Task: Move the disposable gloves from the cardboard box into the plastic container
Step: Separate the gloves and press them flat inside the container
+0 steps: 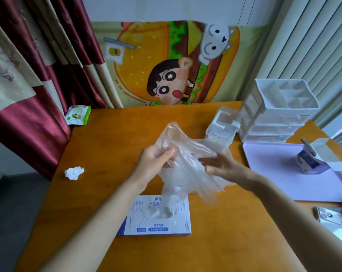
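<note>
A bunch of clear disposable gloves (184, 169) hangs in the air above the white and blue cardboard box (156, 216), which lies flat near the table's front edge. My left hand (156, 161) pinches the bunch at its left side. My right hand (221, 165) holds it from the right, partly behind the film. More clear film shows in the box's top opening. The clear plastic container (221, 124) with white clips stands behind my hands, at the right of the middle.
A white drawer organiser (280, 112) stands at the back right. A pale purple mat (280, 173) carries a small open blue box (313, 160). A crumpled tissue (74, 173) and a wet-wipe pack (78, 115) lie at the left. A phone (333, 216) rests at the right edge.
</note>
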A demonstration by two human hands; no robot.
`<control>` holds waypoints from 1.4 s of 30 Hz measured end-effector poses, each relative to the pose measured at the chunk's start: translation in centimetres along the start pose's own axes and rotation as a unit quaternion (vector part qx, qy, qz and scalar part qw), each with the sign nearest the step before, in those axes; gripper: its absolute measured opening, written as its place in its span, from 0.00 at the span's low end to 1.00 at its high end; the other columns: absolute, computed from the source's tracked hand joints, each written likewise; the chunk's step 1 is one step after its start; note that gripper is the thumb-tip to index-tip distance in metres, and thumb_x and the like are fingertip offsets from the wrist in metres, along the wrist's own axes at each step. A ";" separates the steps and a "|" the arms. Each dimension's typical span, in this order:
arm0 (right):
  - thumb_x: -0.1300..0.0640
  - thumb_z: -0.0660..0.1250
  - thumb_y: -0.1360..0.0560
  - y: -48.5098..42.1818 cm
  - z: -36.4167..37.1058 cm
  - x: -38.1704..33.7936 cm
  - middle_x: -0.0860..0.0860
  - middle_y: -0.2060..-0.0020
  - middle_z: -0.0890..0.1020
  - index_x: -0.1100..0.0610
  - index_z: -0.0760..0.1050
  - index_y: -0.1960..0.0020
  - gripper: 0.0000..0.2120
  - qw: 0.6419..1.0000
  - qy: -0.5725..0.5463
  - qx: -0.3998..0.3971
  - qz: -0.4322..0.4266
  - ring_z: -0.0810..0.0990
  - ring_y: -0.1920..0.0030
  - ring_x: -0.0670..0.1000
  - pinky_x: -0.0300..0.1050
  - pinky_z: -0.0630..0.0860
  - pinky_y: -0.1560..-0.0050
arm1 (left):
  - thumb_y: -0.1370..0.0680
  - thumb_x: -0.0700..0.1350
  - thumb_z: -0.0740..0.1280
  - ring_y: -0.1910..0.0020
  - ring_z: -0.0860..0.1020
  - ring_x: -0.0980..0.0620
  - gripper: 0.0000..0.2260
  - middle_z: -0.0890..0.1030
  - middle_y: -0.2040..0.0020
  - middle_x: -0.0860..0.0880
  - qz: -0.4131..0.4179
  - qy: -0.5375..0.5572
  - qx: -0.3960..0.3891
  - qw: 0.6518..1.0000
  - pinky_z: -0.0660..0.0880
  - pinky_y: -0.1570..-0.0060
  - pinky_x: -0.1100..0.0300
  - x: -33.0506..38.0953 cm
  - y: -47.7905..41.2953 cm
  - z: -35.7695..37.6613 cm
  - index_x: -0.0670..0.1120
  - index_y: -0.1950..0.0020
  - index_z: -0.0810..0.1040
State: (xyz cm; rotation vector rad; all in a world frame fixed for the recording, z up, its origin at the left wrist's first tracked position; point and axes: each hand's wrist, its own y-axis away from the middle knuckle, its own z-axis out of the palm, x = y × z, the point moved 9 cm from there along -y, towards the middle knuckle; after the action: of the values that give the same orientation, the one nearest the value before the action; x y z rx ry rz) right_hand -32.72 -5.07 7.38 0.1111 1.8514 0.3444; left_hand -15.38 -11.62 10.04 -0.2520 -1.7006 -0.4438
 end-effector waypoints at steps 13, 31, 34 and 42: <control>0.57 0.63 0.21 -4.6 -5.9 1.6 0.48 0.72 0.74 0.62 0.77 0.55 0.10 0.968 -0.069 0.243 0.000 0.75 0.74 0.42 0.41 0.81 0.63 | 0.20 0.43 0.64 0.77 0.73 0.60 0.10 0.76 0.73 0.54 -0.048 -0.008 0.116 0.992 0.69 0.73 0.66 -4.9 -4.4 -0.5 0.43 0.61 0.74; 0.55 0.54 0.17 -13.7 -5.1 11.5 0.55 0.51 0.80 0.60 0.70 0.43 0.10 0.836 0.539 0.091 0.056 0.80 0.53 0.57 0.46 0.70 0.63 | 0.34 0.29 0.72 0.47 0.76 0.47 0.20 0.75 0.46 0.44 0.107 -0.647 -0.134 0.743 0.75 0.56 0.60 -8.7 -10.3 9.4 0.41 0.44 0.75; 0.52 0.52 0.17 -14.3 -4.5 12.3 0.56 0.48 0.80 0.60 0.70 0.41 0.14 0.813 0.573 0.066 0.081 0.79 0.49 0.58 0.46 0.65 0.59 | 0.25 0.30 0.60 0.30 0.63 0.41 0.23 0.63 0.29 0.39 0.049 -0.678 -0.234 0.695 0.67 0.36 0.51 -12.6 -10.8 10.8 0.40 0.30 0.64; 0.59 0.66 0.25 -13.3 -3.8 9.0 0.53 0.51 0.77 0.57 0.73 0.43 0.11 0.764 0.633 0.127 0.002 0.76 0.51 0.55 0.45 0.71 0.55 | 0.20 0.41 0.60 0.26 0.52 0.32 0.30 0.46 0.23 0.36 -0.070 -0.725 -0.329 0.601 0.54 0.31 0.36 -18.7 -10.3 11.9 0.43 0.22 0.49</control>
State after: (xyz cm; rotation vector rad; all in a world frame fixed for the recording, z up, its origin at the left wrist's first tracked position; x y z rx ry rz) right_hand -37.81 -16.13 -3.72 0.0616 3.2590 0.1413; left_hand -26.88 -14.33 -11.32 -1.3205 -3.0888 -1.1865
